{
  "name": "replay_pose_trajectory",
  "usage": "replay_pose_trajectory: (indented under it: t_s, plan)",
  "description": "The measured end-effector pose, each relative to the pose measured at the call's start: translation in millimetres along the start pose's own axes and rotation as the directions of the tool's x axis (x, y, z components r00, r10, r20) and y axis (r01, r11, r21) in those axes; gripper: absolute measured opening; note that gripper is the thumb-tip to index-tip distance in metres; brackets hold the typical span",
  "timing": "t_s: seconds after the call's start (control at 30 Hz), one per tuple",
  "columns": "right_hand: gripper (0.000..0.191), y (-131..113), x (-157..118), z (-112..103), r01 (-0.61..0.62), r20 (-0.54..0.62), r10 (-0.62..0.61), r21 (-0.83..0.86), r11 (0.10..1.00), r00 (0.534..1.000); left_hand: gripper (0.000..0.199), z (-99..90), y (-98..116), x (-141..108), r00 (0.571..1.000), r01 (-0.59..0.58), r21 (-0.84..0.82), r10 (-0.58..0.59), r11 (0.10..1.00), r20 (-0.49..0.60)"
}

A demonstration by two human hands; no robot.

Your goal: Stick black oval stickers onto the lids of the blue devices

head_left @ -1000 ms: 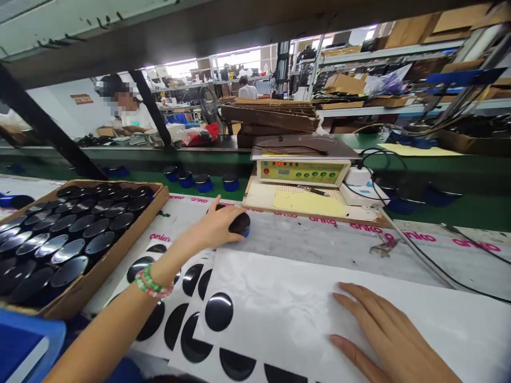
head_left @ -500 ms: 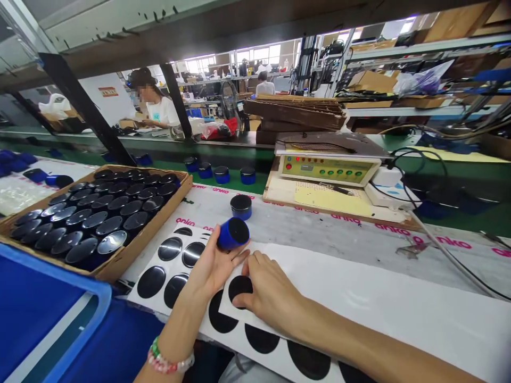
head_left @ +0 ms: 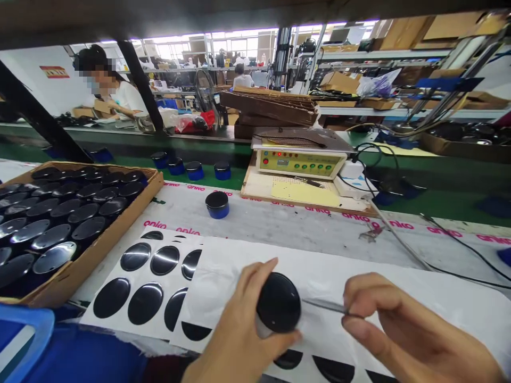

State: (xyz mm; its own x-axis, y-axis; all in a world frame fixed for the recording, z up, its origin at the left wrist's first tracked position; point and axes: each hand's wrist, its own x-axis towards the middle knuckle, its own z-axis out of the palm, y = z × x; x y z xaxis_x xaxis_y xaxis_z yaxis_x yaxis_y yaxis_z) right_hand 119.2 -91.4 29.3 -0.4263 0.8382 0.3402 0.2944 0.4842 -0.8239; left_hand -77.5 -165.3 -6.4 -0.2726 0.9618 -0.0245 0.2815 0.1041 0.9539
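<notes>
My left hand (head_left: 243,324) grips a round part with a glossy black face (head_left: 278,302) between thumb and fingers, the face turned toward me. To its right, my right hand (head_left: 391,319) pinches a thin pointed metal tool (head_left: 324,305), its tip close to the part's edge. Both hands are above white sheets. One sheet (head_left: 128,274) at the left bears several black discs; a blank white sheet (head_left: 223,266) covers part of another sheet with black discs. Behind them stands a blue jar with a black top (head_left: 217,205).
A cardboard tray (head_left: 154,186) of black-topped parts is at the left, above a blue bin (head_left: 35,319). Several blue parts (head_left: 195,171) stand on the green strip behind. A control box (head_left: 299,161) with cables sits beyond. A person (head_left: 128,98) works across the bench.
The camera view has shifted right. My left hand has turned its part so a glossy black face shows. My right hand has left the disc sheet and now holds a thin tool.
</notes>
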Motion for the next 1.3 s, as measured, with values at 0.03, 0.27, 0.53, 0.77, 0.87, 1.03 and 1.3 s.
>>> replay_pose_trajectory:
  t_s: [0.03,0.27,0.53,0.77,0.87,1.03,1.3]
  plan:
    - [0.016,6.3,0.0,-0.7,-0.062,-0.033,0.063,0.025,0.998,0.997,0.087,11.1,-1.7,-2.8,0.999,0.033,-0.011,-0.033,0.999,0.015]
    - [0.036,26.7,-4.7,37.2,-0.474,0.094,0.492,0.472,0.743,0.865,0.092,29.0,-12.5,4.8,0.989,0.130,-0.036,-0.127,0.991,0.078]
    - [0.032,30.4,-5.2,62.6,-0.457,0.110,0.483,0.557,0.694,0.868,0.091,26.6,-13.1,3.9,0.985,0.129,0.008,-0.129,0.992,0.112]
    - [0.033,29.2,-2.4,63.2,-0.411,0.053,0.431,0.424,0.807,0.901,0.091,25.6,-15.3,4.4,0.984,0.126,0.027,-0.128,0.992,0.120]
    - [0.030,26.4,-1.1,63.3,-0.338,-0.016,0.365,0.340,0.878,0.931,0.090,25.8,-16.4,3.6,0.986,0.117,0.027,-0.119,0.993,0.119]
    - [0.023,27.6,-3.8,65.1,-0.218,-0.118,0.239,0.169,0.961,0.964,0.087,27.5,-17.1,3.7,0.990,0.101,0.023,-0.102,0.995,0.094]
    - [0.017,23.6,-8.3,65.9,-0.081,-0.137,0.070,-0.077,0.994,0.988,0.087,26.3,-9.4,3.3,0.981,0.179,-0.012,-0.178,0.984,0.076]
